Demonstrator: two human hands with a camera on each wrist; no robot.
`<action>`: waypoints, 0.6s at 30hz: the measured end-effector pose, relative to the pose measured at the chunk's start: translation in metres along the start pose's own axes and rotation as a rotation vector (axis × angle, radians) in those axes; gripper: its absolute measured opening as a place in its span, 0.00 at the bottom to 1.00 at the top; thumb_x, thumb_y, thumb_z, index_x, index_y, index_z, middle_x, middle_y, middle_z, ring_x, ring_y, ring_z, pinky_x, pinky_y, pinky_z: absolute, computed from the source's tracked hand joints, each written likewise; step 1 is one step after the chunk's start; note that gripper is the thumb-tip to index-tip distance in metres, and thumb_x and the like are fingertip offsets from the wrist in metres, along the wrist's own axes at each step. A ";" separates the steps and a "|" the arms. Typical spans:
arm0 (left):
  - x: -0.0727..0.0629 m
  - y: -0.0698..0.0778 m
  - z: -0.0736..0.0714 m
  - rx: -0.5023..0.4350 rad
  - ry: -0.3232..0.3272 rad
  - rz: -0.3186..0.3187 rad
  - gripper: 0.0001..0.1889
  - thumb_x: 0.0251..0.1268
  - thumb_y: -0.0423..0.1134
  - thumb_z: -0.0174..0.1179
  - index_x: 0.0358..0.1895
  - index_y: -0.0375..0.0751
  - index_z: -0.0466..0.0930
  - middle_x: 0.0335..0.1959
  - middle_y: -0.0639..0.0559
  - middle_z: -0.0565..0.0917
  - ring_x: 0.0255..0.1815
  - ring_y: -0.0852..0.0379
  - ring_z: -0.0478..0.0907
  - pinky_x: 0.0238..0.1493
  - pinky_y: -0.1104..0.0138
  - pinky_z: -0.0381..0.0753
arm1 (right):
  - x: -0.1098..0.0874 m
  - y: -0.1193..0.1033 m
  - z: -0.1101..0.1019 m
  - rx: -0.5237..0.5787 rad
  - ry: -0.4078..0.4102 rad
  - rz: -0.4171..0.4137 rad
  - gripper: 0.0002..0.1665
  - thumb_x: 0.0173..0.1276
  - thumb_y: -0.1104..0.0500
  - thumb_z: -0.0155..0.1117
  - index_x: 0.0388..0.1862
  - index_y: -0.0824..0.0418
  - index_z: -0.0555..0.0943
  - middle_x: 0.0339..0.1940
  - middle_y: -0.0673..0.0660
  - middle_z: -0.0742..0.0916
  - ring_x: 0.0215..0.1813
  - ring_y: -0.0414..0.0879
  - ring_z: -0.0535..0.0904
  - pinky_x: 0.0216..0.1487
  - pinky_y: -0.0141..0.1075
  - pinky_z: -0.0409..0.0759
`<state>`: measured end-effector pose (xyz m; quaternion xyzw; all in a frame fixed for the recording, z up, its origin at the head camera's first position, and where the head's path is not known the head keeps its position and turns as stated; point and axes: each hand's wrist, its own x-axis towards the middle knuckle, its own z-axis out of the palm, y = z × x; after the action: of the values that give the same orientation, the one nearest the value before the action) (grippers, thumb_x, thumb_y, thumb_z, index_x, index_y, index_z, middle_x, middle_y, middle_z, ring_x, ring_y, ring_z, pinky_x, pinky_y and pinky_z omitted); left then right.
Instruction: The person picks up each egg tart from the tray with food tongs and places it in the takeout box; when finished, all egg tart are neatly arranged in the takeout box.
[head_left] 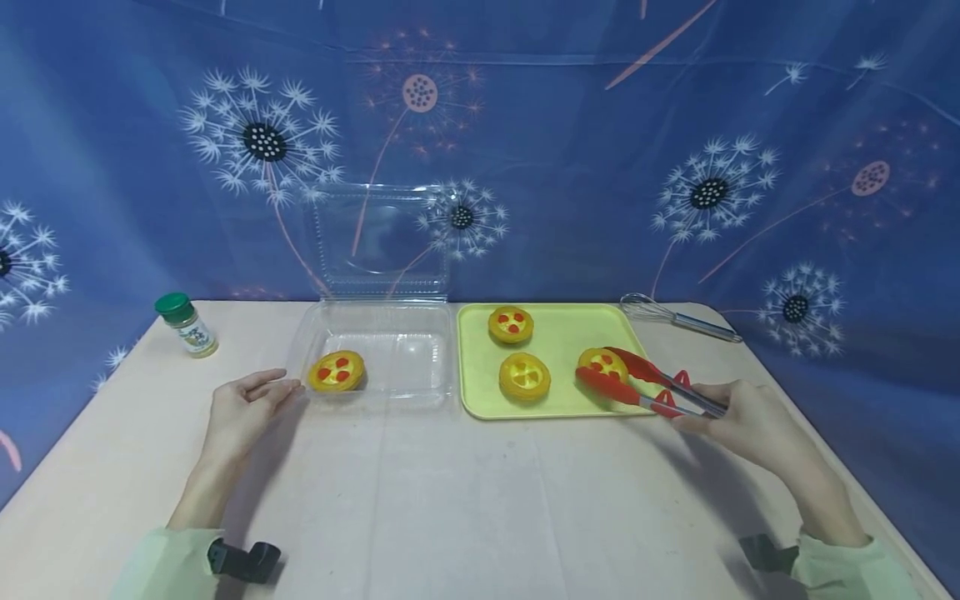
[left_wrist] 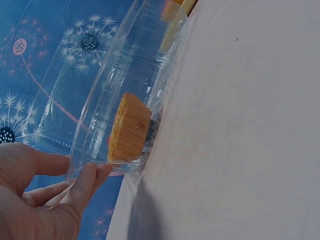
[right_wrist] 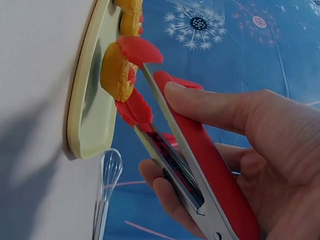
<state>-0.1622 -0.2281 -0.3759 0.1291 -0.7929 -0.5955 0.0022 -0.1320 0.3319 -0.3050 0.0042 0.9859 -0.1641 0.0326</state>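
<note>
My left hand (head_left: 243,412) pinches the near left corner of a clear plastic clamshell container (head_left: 408,358), whose lid stands raised behind it. In that container lies one egg tart (head_left: 337,371) with red pieces on top, near the pinched corner; the left wrist view shows the tart (left_wrist: 129,129) side-on through the clear wall. My right hand (head_left: 757,425) grips red-tipped metal tongs (right_wrist: 192,150). Between the tong tips is another red-topped tart (right_wrist: 116,74), held over the right part of a yellow tray (head_left: 570,329); the right wrist view shows it slightly above the tray.
Two more tarts sit on the tray: a red-topped one (head_left: 511,325) at the back and a plain yellow one (head_left: 524,377) in front. A whisk (head_left: 678,318) lies behind the tray's right end. A green-capped jar (head_left: 187,325) stands far left. Blue patterned cloth (head_left: 570,167) hangs behind the table.
</note>
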 end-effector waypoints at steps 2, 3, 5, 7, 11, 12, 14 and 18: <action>0.001 0.000 0.000 -0.020 0.000 0.007 0.26 0.74 0.37 0.53 0.66 0.21 0.64 0.41 0.55 0.87 0.34 0.78 0.79 0.40 0.81 0.81 | 0.001 -0.001 -0.001 0.030 0.001 -0.005 0.46 0.56 0.42 0.74 0.62 0.73 0.74 0.14 0.47 0.71 0.18 0.41 0.58 0.16 0.32 0.57; 0.001 0.000 0.000 -0.024 -0.001 0.010 0.26 0.74 0.37 0.53 0.66 0.20 0.64 0.40 0.56 0.87 0.34 0.78 0.79 0.40 0.81 0.81 | 0.002 -0.002 -0.001 0.043 0.004 -0.008 0.46 0.56 0.41 0.74 0.62 0.73 0.75 0.17 0.49 0.76 0.19 0.41 0.58 0.16 0.32 0.57; 0.001 0.000 -0.001 -0.029 -0.003 0.018 0.26 0.74 0.36 0.53 0.66 0.20 0.64 0.40 0.57 0.86 0.34 0.78 0.79 0.40 0.81 0.81 | 0.004 -0.004 -0.003 0.065 0.009 -0.002 0.46 0.56 0.40 0.73 0.62 0.72 0.75 0.23 0.51 0.82 0.21 0.41 0.60 0.18 0.33 0.58; 0.001 0.001 -0.001 -0.031 -0.011 0.021 0.26 0.74 0.36 0.52 0.66 0.19 0.63 0.40 0.56 0.87 0.34 0.78 0.79 0.40 0.80 0.82 | 0.006 -0.007 -0.004 0.080 0.009 0.000 0.46 0.56 0.40 0.73 0.62 0.72 0.75 0.23 0.51 0.83 0.21 0.41 0.59 0.19 0.33 0.58; 0.000 0.003 -0.001 0.001 -0.011 0.016 0.26 0.74 0.37 0.52 0.66 0.20 0.64 0.44 0.49 0.87 0.34 0.78 0.78 0.40 0.81 0.81 | 0.008 -0.014 -0.007 0.092 -0.001 0.001 0.45 0.57 0.41 0.73 0.64 0.71 0.74 0.14 0.46 0.70 0.20 0.40 0.55 0.18 0.33 0.56; 0.000 0.003 -0.001 0.006 -0.010 0.012 0.25 0.74 0.37 0.52 0.66 0.21 0.64 0.45 0.47 0.87 0.34 0.78 0.78 0.40 0.81 0.81 | 0.008 -0.017 -0.007 0.096 0.000 -0.006 0.45 0.57 0.41 0.73 0.64 0.71 0.74 0.14 0.45 0.67 0.19 0.40 0.54 0.18 0.33 0.55; 0.000 0.004 -0.001 0.008 -0.008 0.007 0.25 0.74 0.37 0.52 0.66 0.21 0.64 0.47 0.44 0.86 0.34 0.78 0.79 0.41 0.80 0.81 | 0.009 -0.022 -0.008 0.116 0.004 -0.025 0.44 0.58 0.42 0.73 0.64 0.71 0.74 0.14 0.45 0.63 0.19 0.39 0.52 0.17 0.33 0.54; 0.000 0.003 -0.001 -0.021 -0.011 0.006 0.25 0.74 0.36 0.52 0.66 0.20 0.63 0.46 0.46 0.86 0.34 0.76 0.80 0.42 0.78 0.82 | 0.013 -0.034 -0.009 0.150 0.012 -0.060 0.42 0.58 0.45 0.73 0.63 0.71 0.75 0.15 0.45 0.66 0.19 0.39 0.51 0.16 0.32 0.53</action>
<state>-0.1620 -0.2287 -0.3730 0.1233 -0.7869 -0.6046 0.0010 -0.1460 0.3021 -0.2865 -0.0219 0.9707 -0.2385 0.0211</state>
